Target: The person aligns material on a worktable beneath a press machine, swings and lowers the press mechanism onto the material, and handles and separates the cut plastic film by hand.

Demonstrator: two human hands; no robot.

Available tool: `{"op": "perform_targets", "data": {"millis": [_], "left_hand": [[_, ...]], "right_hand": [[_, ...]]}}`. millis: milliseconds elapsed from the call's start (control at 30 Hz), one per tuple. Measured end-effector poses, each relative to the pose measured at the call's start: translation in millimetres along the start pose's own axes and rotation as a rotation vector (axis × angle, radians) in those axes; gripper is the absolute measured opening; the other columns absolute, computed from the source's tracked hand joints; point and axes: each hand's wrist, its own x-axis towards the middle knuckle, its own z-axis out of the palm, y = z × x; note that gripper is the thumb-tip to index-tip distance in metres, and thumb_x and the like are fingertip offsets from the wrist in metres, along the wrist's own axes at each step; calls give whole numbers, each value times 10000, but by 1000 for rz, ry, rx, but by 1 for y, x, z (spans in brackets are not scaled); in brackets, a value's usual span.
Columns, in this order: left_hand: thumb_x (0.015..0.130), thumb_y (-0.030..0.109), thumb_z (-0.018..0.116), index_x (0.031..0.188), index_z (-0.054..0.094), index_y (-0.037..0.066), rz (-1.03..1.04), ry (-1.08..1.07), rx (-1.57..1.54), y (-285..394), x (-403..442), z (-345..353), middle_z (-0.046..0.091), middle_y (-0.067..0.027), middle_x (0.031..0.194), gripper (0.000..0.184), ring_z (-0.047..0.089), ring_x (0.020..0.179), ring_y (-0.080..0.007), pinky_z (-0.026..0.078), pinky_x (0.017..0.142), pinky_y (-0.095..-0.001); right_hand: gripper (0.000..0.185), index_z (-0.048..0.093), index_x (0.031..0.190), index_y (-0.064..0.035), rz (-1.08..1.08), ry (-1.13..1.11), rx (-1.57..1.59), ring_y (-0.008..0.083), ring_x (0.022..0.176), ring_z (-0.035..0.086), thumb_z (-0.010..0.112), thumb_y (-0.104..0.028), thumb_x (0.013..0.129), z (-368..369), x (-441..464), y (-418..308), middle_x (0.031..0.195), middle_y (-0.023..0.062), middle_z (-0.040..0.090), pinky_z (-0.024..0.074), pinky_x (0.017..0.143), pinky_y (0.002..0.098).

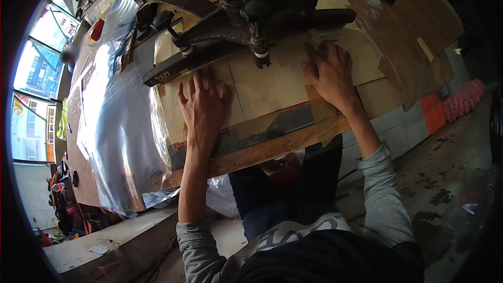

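Note:
My left hand [204, 102] lies palm down on a tan board or sheet [246, 86], its fingers apart, with nothing in it. On the same tan surface, farther right, my right hand [332, 73] rests with spread, slightly bent fingers; a dark blur lies by its fingertips. Between and beyond the hands stands a dark metal machine frame [225, 29] with screw feet. Its long dark bar [175, 68] crosses the sheet just past my left fingertips. Brown tape [319, 110] covers parts of the near edge.
Shiny clear plastic sheeting [126, 126] hangs over the left side of the bench. A wooden edge [251, 154] runs along the front, close to my legs. Brown cardboard [419, 15] and plastic film lie at the right. Windows [39, 78] are at far left.

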Motion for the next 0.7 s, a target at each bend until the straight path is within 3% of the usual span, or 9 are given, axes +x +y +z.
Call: {"op": "perform_targets", "data": {"millis": [167,300,333,467,700], "left_hand": [[868,325,544,1264,530,32,10,20,-26,-3,-2,7,539,-186,1221,493,525,1149,-288,284,1075,-500],[877,302,524,1259,508,-67,38,12,-38,-4,-3,16,503,-286,1278,532,519,1179,-353,343,1060,-466],[878,283,524,1246,492,-111,63,-4,-77,-6,-4,21,479,-325,1281,540,510,1178,-398,401,1027,-429],[874,250,537,1244,472,-138,-38,-16,-207,2,-2,9,464,-349,1276,540,495,1184,-426,453,987,-395],[837,191,589,1154,506,-121,-54,-13,-317,3,2,0,483,-260,1136,452,508,1079,-381,537,820,-386]], "right_hand": [[455,547,1272,-120,21,-41,-1,321,1125,449,575,-346,879,-3,2,-3,1164,144,467,339,955,573],[463,530,1301,-126,4,-25,-8,334,1135,445,557,-342,893,0,1,-2,1176,150,470,339,963,572],[463,527,1304,-126,2,-27,-9,333,1132,447,555,-340,895,-1,1,-2,1170,150,472,340,964,572],[451,532,1300,-123,-17,-26,-9,328,1105,457,552,-327,898,-2,2,-1,1135,149,476,346,964,554],[443,537,1293,-117,-37,-9,-2,329,1075,473,552,-316,897,-3,2,-1,1119,151,484,358,948,521]]}}
